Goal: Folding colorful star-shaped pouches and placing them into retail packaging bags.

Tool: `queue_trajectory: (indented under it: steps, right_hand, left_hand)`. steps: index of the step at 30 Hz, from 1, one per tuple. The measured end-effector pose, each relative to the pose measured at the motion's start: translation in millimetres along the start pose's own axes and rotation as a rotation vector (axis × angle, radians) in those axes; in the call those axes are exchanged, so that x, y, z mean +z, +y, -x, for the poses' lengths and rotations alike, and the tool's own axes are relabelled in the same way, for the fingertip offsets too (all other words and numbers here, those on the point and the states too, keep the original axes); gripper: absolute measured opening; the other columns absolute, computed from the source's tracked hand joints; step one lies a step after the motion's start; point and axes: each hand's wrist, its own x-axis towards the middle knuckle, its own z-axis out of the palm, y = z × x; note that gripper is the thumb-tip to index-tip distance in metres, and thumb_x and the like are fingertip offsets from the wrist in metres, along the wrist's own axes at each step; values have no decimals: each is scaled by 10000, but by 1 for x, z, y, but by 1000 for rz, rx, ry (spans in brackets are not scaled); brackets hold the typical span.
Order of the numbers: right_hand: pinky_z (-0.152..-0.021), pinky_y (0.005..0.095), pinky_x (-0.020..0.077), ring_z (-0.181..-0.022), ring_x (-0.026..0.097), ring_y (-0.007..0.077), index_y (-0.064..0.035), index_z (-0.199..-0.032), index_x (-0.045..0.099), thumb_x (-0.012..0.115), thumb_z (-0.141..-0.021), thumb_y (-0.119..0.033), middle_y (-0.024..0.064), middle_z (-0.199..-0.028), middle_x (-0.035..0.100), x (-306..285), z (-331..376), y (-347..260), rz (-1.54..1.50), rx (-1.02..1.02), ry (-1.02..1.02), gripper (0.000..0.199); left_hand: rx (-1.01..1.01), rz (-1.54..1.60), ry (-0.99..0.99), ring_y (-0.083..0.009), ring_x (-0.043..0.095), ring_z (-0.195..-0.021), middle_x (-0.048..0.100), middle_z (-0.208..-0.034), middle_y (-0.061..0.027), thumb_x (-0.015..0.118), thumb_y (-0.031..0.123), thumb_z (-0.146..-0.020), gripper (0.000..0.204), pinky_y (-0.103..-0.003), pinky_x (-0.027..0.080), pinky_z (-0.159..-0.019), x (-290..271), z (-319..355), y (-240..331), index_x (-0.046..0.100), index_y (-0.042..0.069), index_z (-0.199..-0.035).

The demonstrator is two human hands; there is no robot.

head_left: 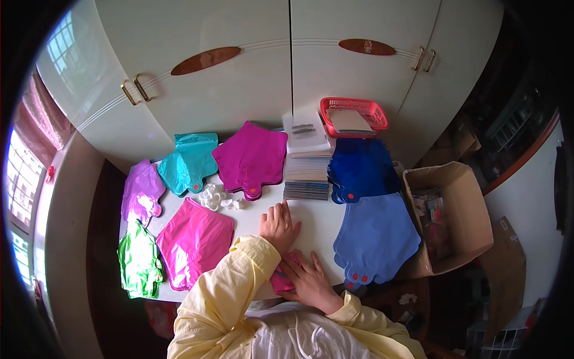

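Observation:
A folded magenta foil balloon [280, 282] lies flat near the table's front edge. My right hand [310, 283] rests on it, palm down with the fingers spread, and covers much of it. Just beyond, my left hand [278, 227] lies palm down on the white table [311, 224], its fingers stretched forward and nothing visible in them. Ahead of its fingertips is a stack of flat packs or cards [307, 179] in several layers. To the left lies a pile of pink foil balloons [196, 242], to the right a pile of light blue ones [376, 239].
More flat foil balloons lie around: purple [142, 188], teal [190, 161], dark magenta [251, 157], green [139, 263] and dark blue [363, 169]. White ribbon coils [212, 196] sit between piles. A red basket [382, 113] stands behind; an open cardboard box [463, 221] stands right.

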Motion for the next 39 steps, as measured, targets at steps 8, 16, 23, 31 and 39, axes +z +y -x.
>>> queue_trajectory:
  steps: [8, 16, 23, 31, 39]
  right_hand:
    - [-1039, 612, 247, -1292, 368, 302, -103, -1345, 448, 637, -747, -536, 103, -1335, 472, 2, 2, 0, 6, -6, 15, 762]
    - [-1044, 607, 248, -1296, 369, 309, -111, -1360, 431, 664, -723, -526, 103, -1347, 462, 3, 3, -1, -5, -5, 28, 796]
    - [-1078, 511, 276, -1286, 397, 275, -49, -1345, 424, 682, -712, -495, 134, -1340, 467, 0, 10, -3, -17, -58, -22, 817]
    - [-1074, 401, 328, -1223, 473, 262, 17, -1215, 510, 623, -757, -278, 171, -1291, 501, 9, 20, -8, 171, -84, 38, 556]
    - [-792, 382, 528, -887, 666, 295, 34, -998, 626, 572, -773, -117, 167, -936, 676, -25, 25, -8, 30, -224, 114, 276]
  left_hand:
    - [-10, 25, -47, -236, 523, -929, 523, -1026, -117, 663, 368, -759, 608, -351, 430, -750, 3, 2, 2, 519, -47, -1180]
    - [143, 11, 9, -187, 546, -887, 572, -875, -55, 567, 158, -768, 176, -335, 414, -694, 14, -26, -5, 561, 60, -914]
    - [370, 36, 78, -205, 559, -778, 550, -734, -47, 551, 110, -745, 36, -342, 416, -696, 20, -47, -4, 564, 82, -762]
    - [360, 71, 47, -223, 590, -896, 624, -992, -139, 544, 151, -796, 91, -353, 428, -782, 16, -23, -5, 573, 71, -828]
    - [364, 114, -90, -216, 574, -1001, 584, -1130, -124, 589, 175, -760, 133, -369, 441, -788, -55, 56, -34, 602, 104, -871]
